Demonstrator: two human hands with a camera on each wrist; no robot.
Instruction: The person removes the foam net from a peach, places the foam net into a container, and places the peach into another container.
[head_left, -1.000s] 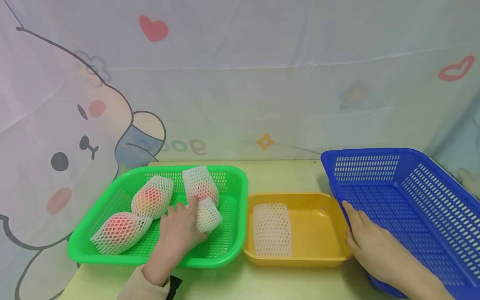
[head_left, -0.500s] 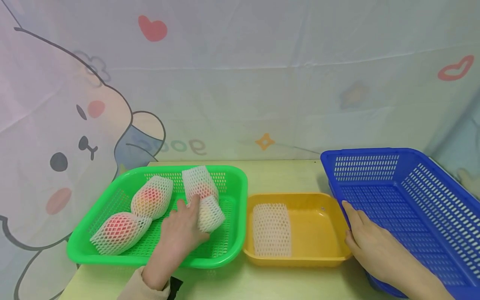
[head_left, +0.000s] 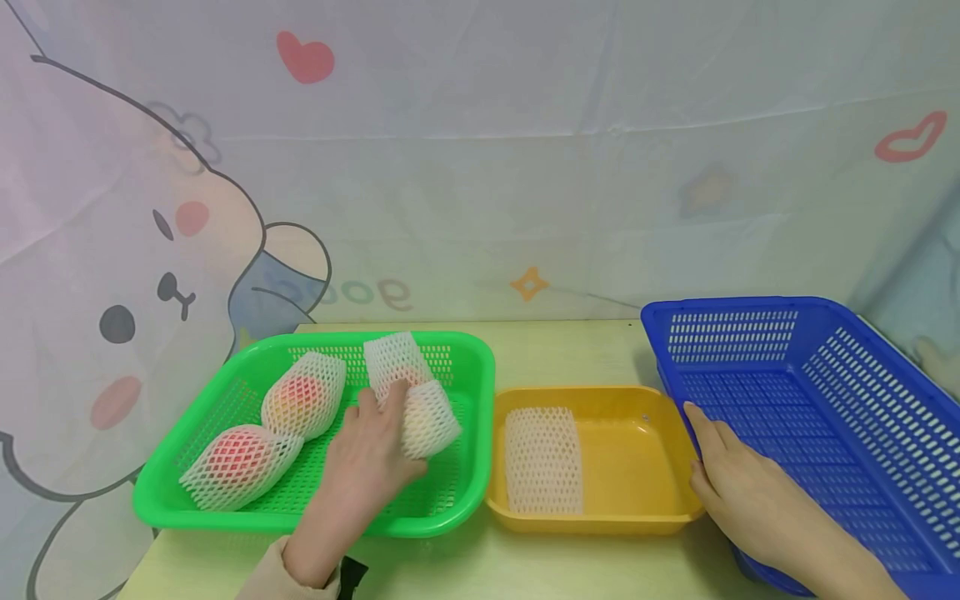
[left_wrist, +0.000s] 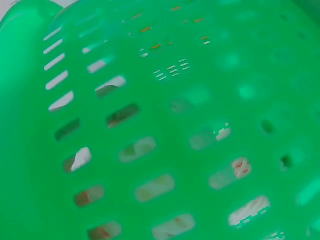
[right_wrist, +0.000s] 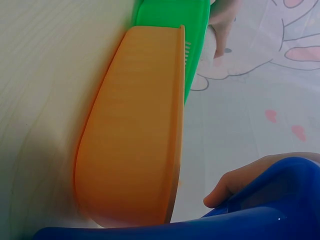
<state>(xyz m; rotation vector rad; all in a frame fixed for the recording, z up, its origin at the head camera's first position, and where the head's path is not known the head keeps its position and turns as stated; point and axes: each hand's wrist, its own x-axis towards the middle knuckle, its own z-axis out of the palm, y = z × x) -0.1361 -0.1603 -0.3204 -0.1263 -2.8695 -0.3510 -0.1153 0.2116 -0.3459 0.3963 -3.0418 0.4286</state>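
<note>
Netted fruit (head_left: 429,421): in a white net, within the green basket (head_left: 438,524), left of the yellow tray (head_left: 622,467).
Left hand (head_left: 366,458): clamped on that fruit, fingers over its far side and thumb on the near side; also left of the yellow tray.
Right hand (head_left: 757,500): at the tray's right, resting on the near rim of the blue basket (head_left: 757,305); fingers close together, but whether they curl round the rim I cannot tell.
Just changed: the held fruit sits a little higher and nearer the tray than a second ago, and covers more of the netted fruit behind it (head_left: 397,360); the right hand stays put.
What it means: the lift seems to have begun, though the fruit remains well apart from the yellow tray.
Other netted fruits: two more (head_left: 238,462) (head_left: 302,392), farther left of the tray in the green basket.
Net sleeve (head_left: 543,458): lies flat in the yellow tray's left part.
Table (head_left: 562,350): pale, with faint wood grain, seen behind and in front of the tray.
Room: a light cloth (head_left: 465,183) hangs behind the tray, printed with a bear (head_left: 180,267) and hearts.
</note>
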